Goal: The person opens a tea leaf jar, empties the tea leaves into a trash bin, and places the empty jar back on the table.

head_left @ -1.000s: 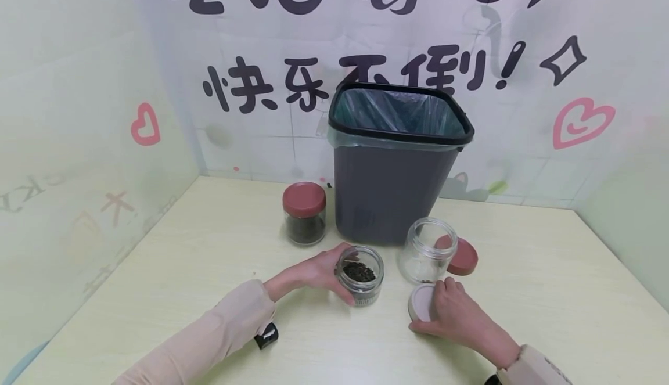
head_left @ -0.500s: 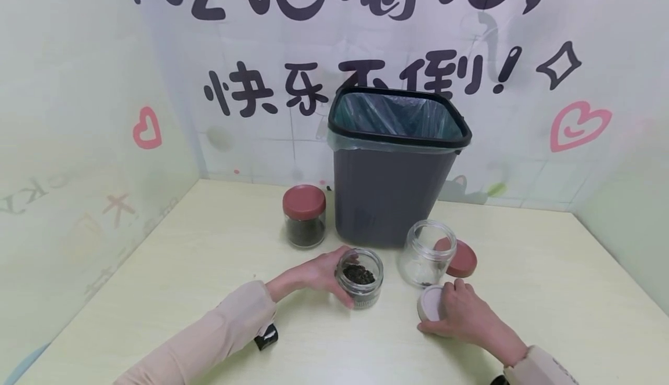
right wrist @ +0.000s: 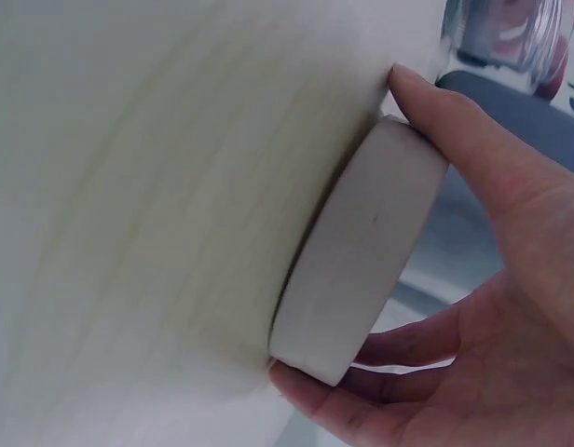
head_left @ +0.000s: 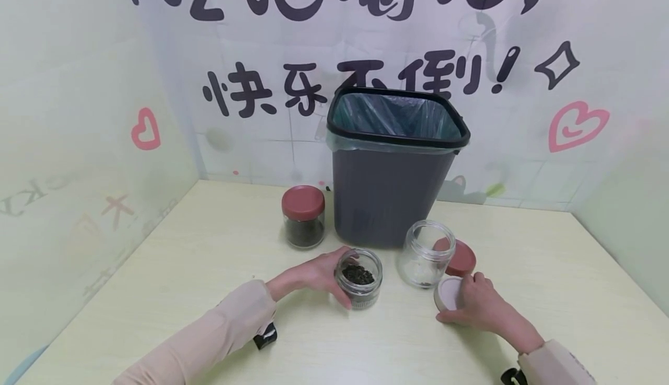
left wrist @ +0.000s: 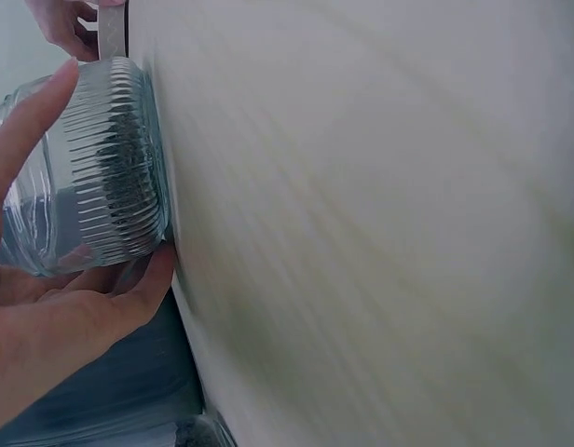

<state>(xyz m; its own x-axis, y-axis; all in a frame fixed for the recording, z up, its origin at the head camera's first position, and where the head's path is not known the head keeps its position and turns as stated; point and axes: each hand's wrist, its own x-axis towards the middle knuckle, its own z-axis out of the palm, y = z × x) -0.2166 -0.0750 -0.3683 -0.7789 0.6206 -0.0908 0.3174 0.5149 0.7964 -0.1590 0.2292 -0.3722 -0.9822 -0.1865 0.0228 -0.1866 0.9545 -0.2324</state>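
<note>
Head view: two bare hands in pale sleeves work over a light wooden surface [head_left: 387,350].
Left grip [head_left: 323,273]: curled round a small glass jar [head_left: 363,299], thumb in front, fingers behind.
Small glass jar: upright on the surface, uncovered, ribbed around its lower part, to the left of the large clear jar [head_left: 424,266] and apart from it.
Dark leaves [head_left: 358,274]: loose, inside the small glass jar.
Right grip [head_left: 479,301]: thumb and fingers pinch a pale round lid [head_left: 446,294] at opposite edges.
Pale round lid: low at the surface, just beside the large clear jar; whether they touch, I cannot tell.
Large clear jar: upright, uncovered, a few specks at its bottom.
Red lid [head_left: 464,258]: lying partly behind the large clear jar.
Red-topped jar [head_left: 305,233]: covered, filled with something dark, to the left of the bin [head_left: 389,193].
Bin: dark grey, black-rimmed, lined with a translucent bag [head_left: 389,115], standing before the printed wall [head_left: 251,153].
</note>
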